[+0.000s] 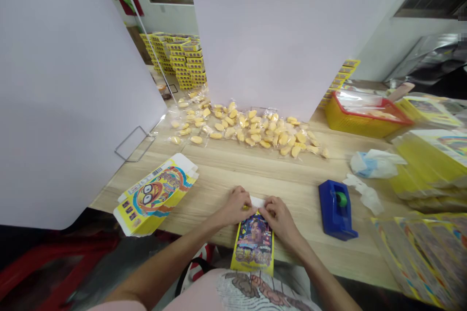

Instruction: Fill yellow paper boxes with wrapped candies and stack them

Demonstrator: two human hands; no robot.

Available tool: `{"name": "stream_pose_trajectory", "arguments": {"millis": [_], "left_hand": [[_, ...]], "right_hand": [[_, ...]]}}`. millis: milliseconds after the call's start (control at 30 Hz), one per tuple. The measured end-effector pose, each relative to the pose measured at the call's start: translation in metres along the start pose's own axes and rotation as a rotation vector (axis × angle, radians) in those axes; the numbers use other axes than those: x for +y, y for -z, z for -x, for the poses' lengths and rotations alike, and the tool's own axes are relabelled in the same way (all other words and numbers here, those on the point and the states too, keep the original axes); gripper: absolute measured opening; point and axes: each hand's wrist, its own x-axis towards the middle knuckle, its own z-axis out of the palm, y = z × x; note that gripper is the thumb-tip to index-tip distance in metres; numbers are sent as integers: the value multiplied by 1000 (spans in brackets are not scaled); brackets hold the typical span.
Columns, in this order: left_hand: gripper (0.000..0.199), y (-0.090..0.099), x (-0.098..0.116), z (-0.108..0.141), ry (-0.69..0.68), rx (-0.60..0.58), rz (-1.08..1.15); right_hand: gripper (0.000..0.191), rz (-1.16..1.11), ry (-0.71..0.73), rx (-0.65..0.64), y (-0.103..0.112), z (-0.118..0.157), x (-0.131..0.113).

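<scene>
A flat yellow printed carton point(254, 243) lies in front of me, its near end overhanging the table edge toward my shirt. At its far end a white flap shows between my two hands. My left hand point(236, 205) grips the flap's left corner, fingers bent together. On the opposite corner my right hand point(278, 215) has its fingers closed in the same way. To the left rests another yellow box point(156, 194), opened out into shape, with a cartoon face and raised end flaps.
Small wrapped yellow pieces point(255, 129) are spread along the back of the table point(219, 170). At right are a blue tape dispenser point(335, 209), crumpled tissue point(375, 163), a yellow-red basket point(365, 116) and carton stacks point(430, 170). White panels point(270, 34) stand behind.
</scene>
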Motion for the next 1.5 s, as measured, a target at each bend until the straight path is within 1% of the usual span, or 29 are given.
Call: {"name": "stream_pose_trajectory", "arguments": {"millis": [67, 100, 133, 200, 233, 267, 300, 367, 400, 433, 467, 500, 533, 567, 667, 733, 800, 900, 967, 1067, 1167, 1200, 1233, 1267, 1300, 1367, 1400, 1433, 1500], "left_hand": [[11, 1, 1, 8, 9, -28, 46], [18, 2, 2, 13, 24, -20, 88], [36, 2, 2, 17, 46, 12, 139], [73, 0, 4, 25, 111, 132, 270], [83, -2, 5, 29, 146, 173, 362], [84, -5, 7, 32, 176, 178, 475], [79, -8, 8, 35, 193, 154, 602], [65, -13, 14, 40, 193, 95, 847], [62, -15, 17, 43, 187, 101, 932], [60, -17, 20, 45, 188, 135, 982], [60, -19, 23, 48, 196, 174, 1002], [60, -20, 27, 51, 206, 196, 1008], [59, -21, 30, 53, 214, 198, 1011], [58, -22, 33, 55, 214, 185, 1014], [57, -24, 39, 61, 185, 135, 1025], [56, -24, 41, 64, 169, 130, 1027], [55, -25, 42, 66, 160, 141, 1033], [52, -25, 42, 71, 132, 159, 1025], [51, -26, 41, 73, 107, 164, 993], [49, -28, 39, 75, 91, 152, 923], [42, -26, 36, 73, 110, 119, 824], [38, -24, 35, 72, 118, 110, 791], [35, -23, 33, 72, 128, 101, 771], [32, -21, 32, 71, 139, 93, 766], [30, -20, 31, 70, 152, 86, 776], [28, -18, 30, 70, 189, 89, 835], [28, -18, 29, 71, 207, 96, 869], [28, -19, 30, 71, 220, 105, 900], [30, -22, 31, 70, 231, 112, 941]], "right_hand": [[35, -48, -10, 6, 3, 5, 0], [33, -73, -15, 12, 5, 7, -1], [31, -98, -18, 26, 9, 8, -3], [27, -144, -15, 66, 15, 10, -7], [25, -161, -2, 83, 17, 11, -9], [23, -170, 20, 105, 18, 13, -12], [20, -169, 38, 137, 18, 16, -13], [13, -141, 28, 258, 16, 22, -16], [19, -120, -1, 346, 15, 26, -17], [27, -96, -33, 434, 14, 29, -17], [34, -68, -53, 502, 15, 32, -18], [37, -40, -46, 532, 18, 33, -20], [39, -13, -7, 522, 22, 32, -22], [40, 12, 52, 472, 28, 29, -25], [38, 68, 243, 197, 49, 16, -40], [32, 102, 311, 53, 57, 8, -52], [27, 127, 343, -4, 56, 6, -61], [26, 146, 358, -23, 43, 15, -66], [28, 133, 335, -5, 32, 21, -64], [31, 52, 223, 4, 21, 25, -60], [27, -5, 113, -53, 20, 26, -58], [28, -22, 102, -40, 20, 28, -57], [29, -41, 102, 9, 21, 31, -56], [29, -62, 99, 99, 22, 35, -53], [27, -84, 82, 223, 22, 41, -49], [23, -130, -11, 461, 20, 54, -39], [25, -176, -81, 514, 18, 61, -33], [31, -246, -151, 508, 14, 67, -28], [42, -411, -242, 405, 4, 77, -19]]}}
